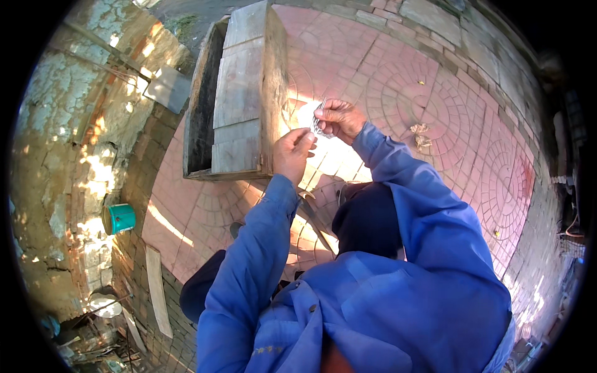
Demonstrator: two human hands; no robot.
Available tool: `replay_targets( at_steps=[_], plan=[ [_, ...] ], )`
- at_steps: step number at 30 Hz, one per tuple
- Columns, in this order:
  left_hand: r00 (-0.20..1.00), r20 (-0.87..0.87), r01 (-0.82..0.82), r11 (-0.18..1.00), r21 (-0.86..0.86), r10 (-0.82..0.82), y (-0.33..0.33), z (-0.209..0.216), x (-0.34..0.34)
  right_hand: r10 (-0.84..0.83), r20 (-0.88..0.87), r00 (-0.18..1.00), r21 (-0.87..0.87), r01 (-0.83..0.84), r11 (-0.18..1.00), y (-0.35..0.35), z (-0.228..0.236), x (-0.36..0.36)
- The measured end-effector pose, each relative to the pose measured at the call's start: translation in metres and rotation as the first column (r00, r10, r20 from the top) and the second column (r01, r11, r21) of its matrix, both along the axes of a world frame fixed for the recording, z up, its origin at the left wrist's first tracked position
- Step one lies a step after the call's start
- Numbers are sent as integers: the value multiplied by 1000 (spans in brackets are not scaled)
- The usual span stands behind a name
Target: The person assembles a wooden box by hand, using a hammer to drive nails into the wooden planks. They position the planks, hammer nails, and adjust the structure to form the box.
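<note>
My two hands meet in front of my chest, beside the right end of a long wooden box [239, 93]. In my right hand [341, 119] is a small bunch of thin, shiny metal pieces [317, 121] that look like nails, pinched between thumb and fingers. Something pale or clear lies about them; glare blurs it. My left hand [293, 152] is closed, thumb against fingers, right at the lower end of the bunch. What its fingertips grip is too small to make out. Weathered boards cover most of the box, leaving a dark gap along its left side.
Between my legs a long-handled tool [318, 227] slants over the pink paving [398, 74]. A green bucket [120, 219] lies at the left by the crumbling wall [50, 155]. Near it are a loose board [158, 291] and a white basin [106, 305]. Dry leaves [421, 135] lie at right.
</note>
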State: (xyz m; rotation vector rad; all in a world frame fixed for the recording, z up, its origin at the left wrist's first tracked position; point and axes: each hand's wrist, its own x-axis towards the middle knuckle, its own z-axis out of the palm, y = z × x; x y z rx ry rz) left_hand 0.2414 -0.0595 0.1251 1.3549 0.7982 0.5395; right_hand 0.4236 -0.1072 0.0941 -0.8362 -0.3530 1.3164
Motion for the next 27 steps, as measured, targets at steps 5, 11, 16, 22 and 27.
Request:
replay_targets(
  at_steps=[5, 11, 16, 22, 27],
  plan=[
    [998, -47, 50, 998, -40, -52, 9, -27, 10, 89, 264, 960, -81, -70, 994, 3, -6, 0],
    [986, -51, 144, 964, -223, -159, 40, -66, 10, 319, 502, 804, -301, -183, 936, 13, -42, 4],
    [966, -146, 158, 932, -326, -215, 65, -79, -5, 363, 400, 842, -466, -155, 871, 31, -89, 15],
    [956, -192, 188, 965, -181, -223, 148, -40, -90, 431, 584, 688, -763, 283, 581, 65, -191, 58],
    [810, -490, -334, 940, 63, 321, 211, -66, -339, 731, 569, 376, -808, 94, 581, 36, -246, 52]
  ],
)
